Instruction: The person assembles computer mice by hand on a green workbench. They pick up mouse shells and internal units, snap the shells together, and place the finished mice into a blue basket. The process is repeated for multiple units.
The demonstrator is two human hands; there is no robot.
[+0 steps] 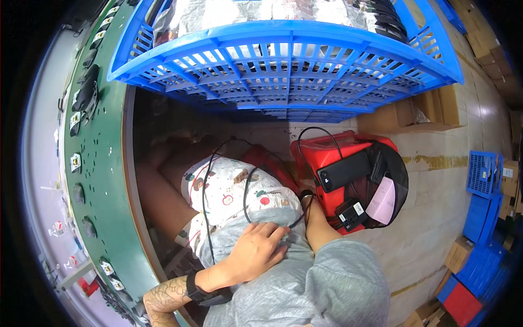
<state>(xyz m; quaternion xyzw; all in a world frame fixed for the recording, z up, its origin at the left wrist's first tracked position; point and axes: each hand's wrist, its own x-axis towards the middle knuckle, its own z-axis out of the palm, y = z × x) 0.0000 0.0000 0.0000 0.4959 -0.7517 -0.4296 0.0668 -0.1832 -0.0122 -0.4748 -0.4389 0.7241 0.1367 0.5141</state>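
Observation:
My left hand [259, 248] rests on the front of my grey shirt [289, 283], its fingers curled in. A thin black cable [205, 199] loops over my patterned white shorts [267, 191], and part of it passes under this hand. Whether the fingers grip the cable or cloth is hidden. A black wrist device [201, 291] is strapped above that hand. My right forearm [320, 231] reaches down past my thigh, with a band [307, 197] at the wrist; the hand beyond is hidden. Beside it, a red stool or bin [316, 152] carries a black phone-like device [343, 170], a black adapter [351, 213] and a pink box [381, 201].
Ahead, stacked blue plastic crates [289, 38] hold several wrapped items. A green worktable [106, 180] with small black parts runs along my left. An open cardboard box [406, 114] sits behind the stool. Blue bins [482, 218] and cartons line the right.

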